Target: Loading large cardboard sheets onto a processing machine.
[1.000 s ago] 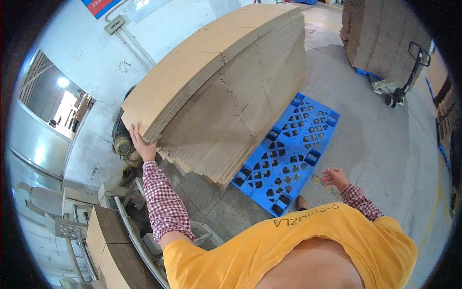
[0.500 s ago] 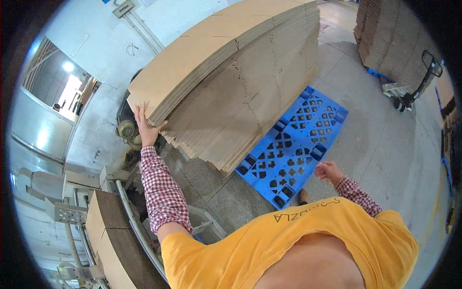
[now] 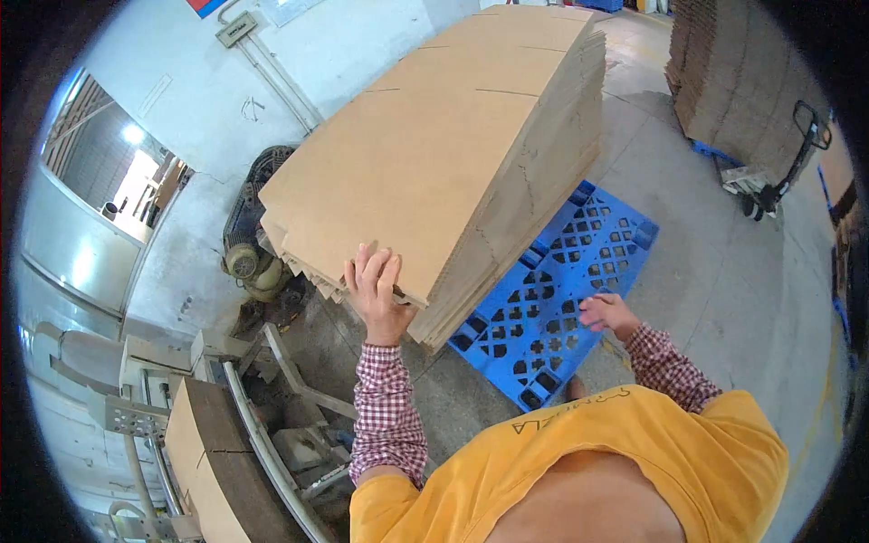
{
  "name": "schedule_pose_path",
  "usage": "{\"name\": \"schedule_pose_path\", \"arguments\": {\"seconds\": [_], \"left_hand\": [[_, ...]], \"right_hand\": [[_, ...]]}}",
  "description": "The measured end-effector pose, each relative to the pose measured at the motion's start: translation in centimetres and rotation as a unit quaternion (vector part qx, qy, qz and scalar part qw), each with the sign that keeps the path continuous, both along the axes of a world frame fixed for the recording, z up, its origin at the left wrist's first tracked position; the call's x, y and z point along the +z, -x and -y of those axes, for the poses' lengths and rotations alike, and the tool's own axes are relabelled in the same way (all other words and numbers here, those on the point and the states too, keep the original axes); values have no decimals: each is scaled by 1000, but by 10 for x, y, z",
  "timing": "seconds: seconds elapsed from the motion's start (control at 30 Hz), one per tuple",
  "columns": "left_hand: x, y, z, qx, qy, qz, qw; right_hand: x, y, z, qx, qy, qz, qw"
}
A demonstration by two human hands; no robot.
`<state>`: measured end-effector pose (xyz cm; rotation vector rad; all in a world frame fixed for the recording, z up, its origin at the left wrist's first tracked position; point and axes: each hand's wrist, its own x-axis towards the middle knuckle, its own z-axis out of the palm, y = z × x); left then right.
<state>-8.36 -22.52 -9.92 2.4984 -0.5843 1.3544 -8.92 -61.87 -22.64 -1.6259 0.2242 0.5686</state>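
Observation:
A tall stack of flat brown cardboard sheets (image 3: 425,136) stands in front of me on a blue plastic pallet (image 3: 593,258). At the stack's near edge, my left hand (image 3: 376,294) grips the upper cardboard sheets, its fingers lying over the top face and the palm against the edge. Part of the thumb is hard to make out. My right hand (image 3: 608,314) hangs over the pallet's near right side, holding nothing, with its fingers loosely bent and apart. Below the top, the sheets' near left edges are uneven and stick out in steps.
A motor-driven machine (image 3: 249,258) sits by the wall, left of the stack. Metal rails (image 3: 272,443) with folded cardboard (image 3: 213,452) run along my lower left. At the far right are another cardboard stack (image 3: 742,90) and a pallet jack (image 3: 769,185).
My left hand has moved right and nearer along with the upper sheets, which have swung rightward over the sheets below. My right hand has shifted slightly left.

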Motion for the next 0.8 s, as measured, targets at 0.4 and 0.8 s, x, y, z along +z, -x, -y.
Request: {"name": "schedule_pose_path", "arguments": {"seconds": [0.4,0.8], "left_hand": [[16,-9,-9,-29,-88,14,996],[69,85,107,9,-141,-13,990]], "right_hand": [[15,1,40,-14,-5,47,999],[75,-88,29,-37,-41,364,930]]}}
